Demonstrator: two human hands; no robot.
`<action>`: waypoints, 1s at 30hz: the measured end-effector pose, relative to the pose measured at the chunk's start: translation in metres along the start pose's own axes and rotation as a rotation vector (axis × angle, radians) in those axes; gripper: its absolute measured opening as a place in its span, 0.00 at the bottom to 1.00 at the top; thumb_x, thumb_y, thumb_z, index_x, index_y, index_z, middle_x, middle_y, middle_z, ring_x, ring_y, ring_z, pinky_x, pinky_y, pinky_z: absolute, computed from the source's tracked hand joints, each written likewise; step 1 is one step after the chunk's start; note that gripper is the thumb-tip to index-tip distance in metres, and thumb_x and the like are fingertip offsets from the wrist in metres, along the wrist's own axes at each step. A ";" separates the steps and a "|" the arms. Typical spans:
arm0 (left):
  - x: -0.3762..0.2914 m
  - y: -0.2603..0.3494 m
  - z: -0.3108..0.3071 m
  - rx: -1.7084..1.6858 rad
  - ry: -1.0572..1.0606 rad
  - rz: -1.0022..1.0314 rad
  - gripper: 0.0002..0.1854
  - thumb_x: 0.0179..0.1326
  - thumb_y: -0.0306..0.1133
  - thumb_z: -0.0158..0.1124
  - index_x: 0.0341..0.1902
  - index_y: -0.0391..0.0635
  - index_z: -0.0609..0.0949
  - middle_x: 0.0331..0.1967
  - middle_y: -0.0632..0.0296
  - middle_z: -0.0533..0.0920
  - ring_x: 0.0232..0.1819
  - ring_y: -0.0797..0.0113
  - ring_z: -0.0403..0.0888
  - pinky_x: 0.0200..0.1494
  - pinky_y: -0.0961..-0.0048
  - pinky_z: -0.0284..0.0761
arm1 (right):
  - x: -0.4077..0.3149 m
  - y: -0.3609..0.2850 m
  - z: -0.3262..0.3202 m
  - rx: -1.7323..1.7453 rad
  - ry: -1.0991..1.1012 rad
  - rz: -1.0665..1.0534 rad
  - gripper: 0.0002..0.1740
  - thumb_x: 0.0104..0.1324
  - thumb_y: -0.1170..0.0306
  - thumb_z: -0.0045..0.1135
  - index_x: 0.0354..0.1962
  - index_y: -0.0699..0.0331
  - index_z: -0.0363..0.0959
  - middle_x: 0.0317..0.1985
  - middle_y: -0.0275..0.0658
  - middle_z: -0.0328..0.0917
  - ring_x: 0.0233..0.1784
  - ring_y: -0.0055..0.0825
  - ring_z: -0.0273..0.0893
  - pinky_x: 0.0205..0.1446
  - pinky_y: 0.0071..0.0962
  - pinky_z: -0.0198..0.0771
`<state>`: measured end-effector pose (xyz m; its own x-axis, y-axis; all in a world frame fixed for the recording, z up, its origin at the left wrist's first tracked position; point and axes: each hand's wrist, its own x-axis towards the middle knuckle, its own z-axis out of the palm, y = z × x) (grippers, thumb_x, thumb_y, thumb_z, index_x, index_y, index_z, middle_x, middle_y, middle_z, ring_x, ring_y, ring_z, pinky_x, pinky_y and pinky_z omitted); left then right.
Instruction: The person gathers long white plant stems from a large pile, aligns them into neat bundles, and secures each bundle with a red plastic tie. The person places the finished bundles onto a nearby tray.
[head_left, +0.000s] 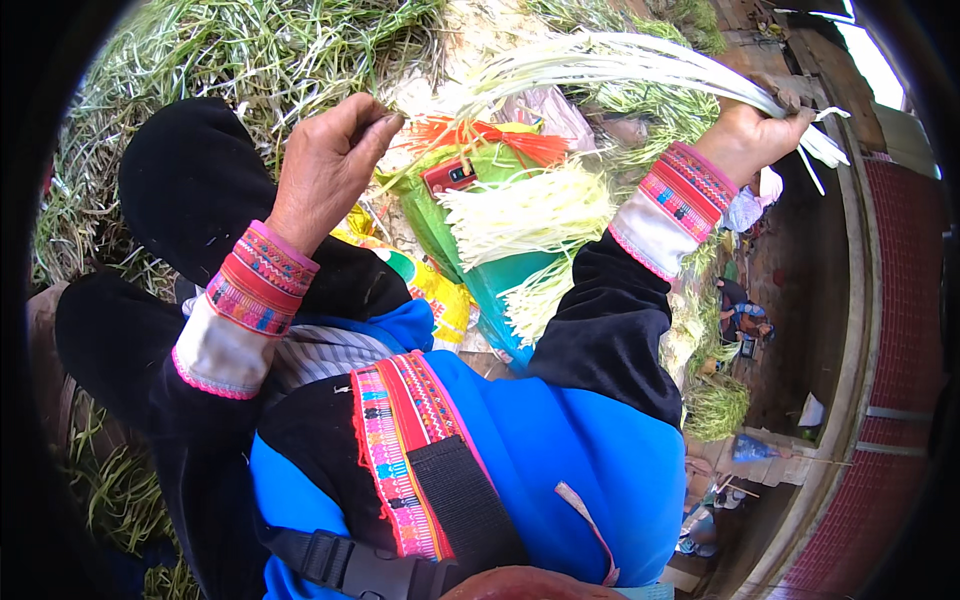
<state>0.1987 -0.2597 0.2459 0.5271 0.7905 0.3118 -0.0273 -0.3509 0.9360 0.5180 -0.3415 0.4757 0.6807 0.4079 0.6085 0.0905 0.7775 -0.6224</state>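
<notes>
My right hand (750, 142) grips a bundle of long, pale leafy stalks (637, 56), raised at the upper right, with the cut-looking ends sticking out past my fist. The bundle's thin tips droop leftward. At the upper left, my left hand (334, 161) is raised with thumb and forefinger pinched together; whether a strand is between them cannot be made out. Between my hands lie a bunch of orange-red plastic strips (532, 146) and a small red device (450, 176), which looks like a phone. Pale yellow stalks (536, 214) are heaped on green plastic sheeting (427, 217).
Loose green leaves (285, 45) pile up beyond my left hand and beside my knees (191, 165). A yellow printed bag (442, 307) lies near my lap. More greens (716, 405) line the right side. Farther off, another person (750, 319) sits on the wooden floor.
</notes>
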 end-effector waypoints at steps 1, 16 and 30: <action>0.004 0.004 0.002 -0.003 0.019 0.033 0.08 0.56 0.32 0.62 0.31 0.39 0.78 0.20 0.58 0.78 0.21 0.67 0.77 0.26 0.73 0.71 | -0.002 0.002 0.002 0.060 0.026 0.024 0.12 0.66 0.63 0.47 0.24 0.55 0.64 0.17 0.26 0.65 0.20 0.19 0.65 0.27 0.22 0.67; 0.026 0.021 0.028 0.222 0.169 0.405 0.11 0.50 0.29 0.68 0.36 0.43 0.77 0.26 0.63 0.76 0.21 0.72 0.75 0.24 0.77 0.71 | -0.026 0.004 0.035 0.314 -0.162 0.290 0.19 0.67 0.58 0.45 0.18 0.56 0.62 0.13 0.26 0.64 0.17 0.20 0.65 0.25 0.23 0.67; 0.023 0.018 0.033 0.356 0.122 0.325 0.04 0.53 0.27 0.61 0.33 0.42 0.80 0.27 0.57 0.80 0.26 0.57 0.79 0.29 0.69 0.75 | -0.032 0.015 0.033 0.299 -0.184 0.297 0.20 0.69 0.56 0.41 0.20 0.56 0.61 0.16 0.26 0.65 0.20 0.21 0.64 0.29 0.27 0.65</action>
<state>0.2384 -0.2642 0.2651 0.4358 0.6572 0.6150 0.1291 -0.7218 0.6800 0.4736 -0.3271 0.4628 0.5025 0.6909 0.5197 -0.3205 0.7072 -0.6302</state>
